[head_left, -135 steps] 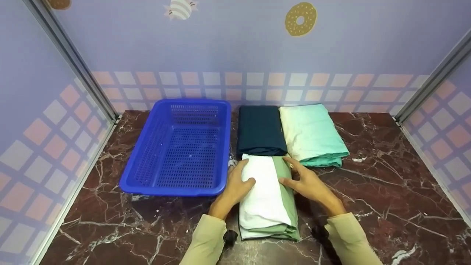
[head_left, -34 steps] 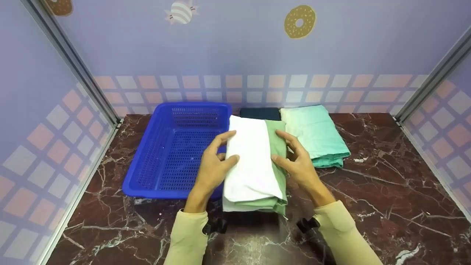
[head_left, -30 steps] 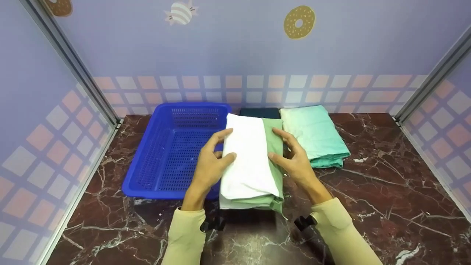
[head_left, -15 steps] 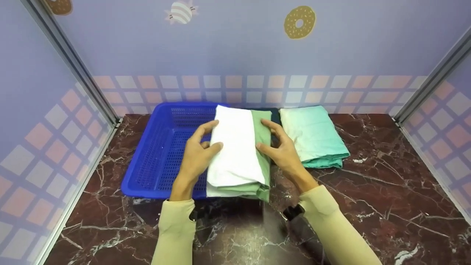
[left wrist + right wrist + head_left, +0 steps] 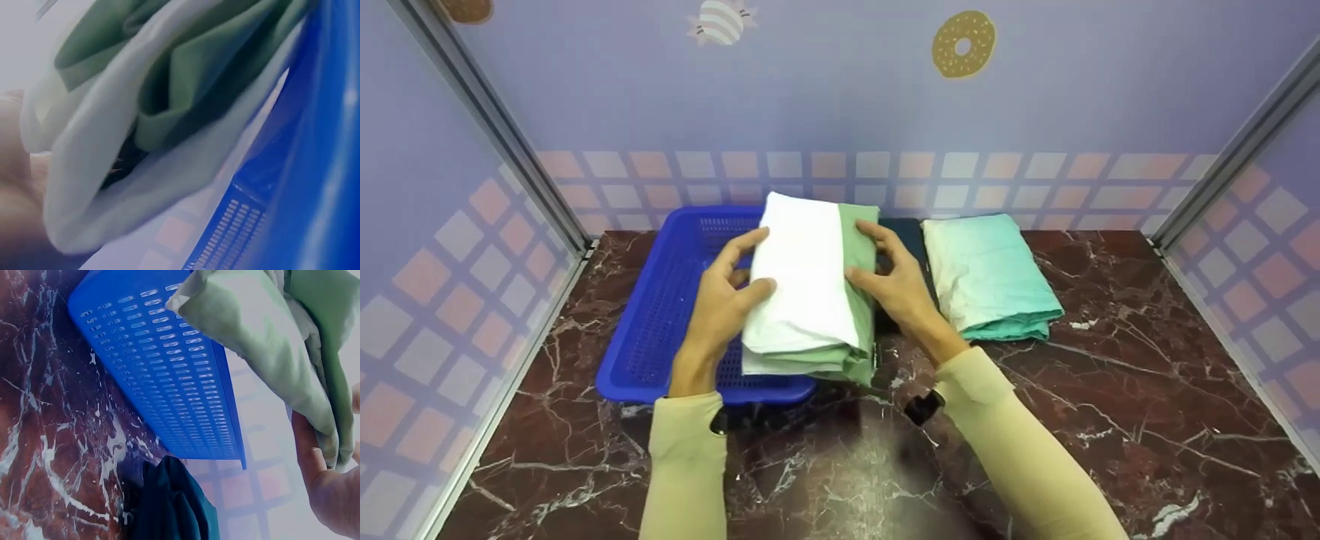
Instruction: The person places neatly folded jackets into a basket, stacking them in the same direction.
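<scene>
Both hands carry a folded white-and-green cloth (image 5: pixel 806 277) raised over the right side of a blue plastic basket (image 5: pixel 641 322). My left hand (image 5: pixel 720 296) grips its white left edge, thumb on top and fingers at the side. On the green right edge, my right hand (image 5: pixel 900 285) holds it the same way. The left wrist view shows the loose white and green folds (image 5: pixel 169 101) at its near end, beside the basket wall (image 5: pixel 332 169). In the right wrist view the cloth's green side (image 5: pixel 253 337) hangs above the basket's slotted wall (image 5: pixel 163 365).
A folded dark navy cloth (image 5: pixel 911 244) lies right of the basket, partly hidden by the right hand and the held cloth. Beside it is a folded mint-green cloth (image 5: pixel 990 274). The marble-patterned tabletop (image 5: pixel 1095 420) is bounded by purple panel walls (image 5: pixel 840 97).
The white-and-green cloth, first lying in front of the navy cloth, has been lifted by both hands. It has moved left and away from the person, over the basket's right part.
</scene>
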Motion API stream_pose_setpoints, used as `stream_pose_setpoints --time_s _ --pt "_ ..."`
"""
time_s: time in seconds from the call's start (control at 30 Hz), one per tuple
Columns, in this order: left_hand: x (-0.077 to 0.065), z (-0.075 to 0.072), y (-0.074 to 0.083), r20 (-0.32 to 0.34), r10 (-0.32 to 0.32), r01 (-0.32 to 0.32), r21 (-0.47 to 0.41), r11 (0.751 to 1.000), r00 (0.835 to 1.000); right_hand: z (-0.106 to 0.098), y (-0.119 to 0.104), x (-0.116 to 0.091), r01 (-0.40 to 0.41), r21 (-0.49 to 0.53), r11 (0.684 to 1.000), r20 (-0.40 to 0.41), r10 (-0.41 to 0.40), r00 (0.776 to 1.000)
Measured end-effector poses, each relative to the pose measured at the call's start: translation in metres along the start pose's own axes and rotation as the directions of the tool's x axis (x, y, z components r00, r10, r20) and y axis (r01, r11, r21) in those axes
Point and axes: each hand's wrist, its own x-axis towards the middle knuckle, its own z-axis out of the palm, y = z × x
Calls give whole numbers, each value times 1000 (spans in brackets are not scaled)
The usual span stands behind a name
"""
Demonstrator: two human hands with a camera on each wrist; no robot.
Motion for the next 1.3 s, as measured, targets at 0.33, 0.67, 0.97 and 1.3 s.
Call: stream_pose_setpoints --time_s 0.33,0.67,0.97,1.3 --pt "-1 -26 2 -88 -16 15 -17 1000 996 28 -3 12 -69 4 998 30 69 997" --pt "-4 -37 5 -192 -40 38 -12 999 981 49 -7 23 -87 -60 994 64 90 994" --pt "-6 -45 6 -233 -68 68 -5 998 970 62 -7 28 -139 -92 986 116 150 982" --pt "-6 -56 5 -242 -108 119 32 992 964 76 -1 32 -156 -120 980 123 171 978"
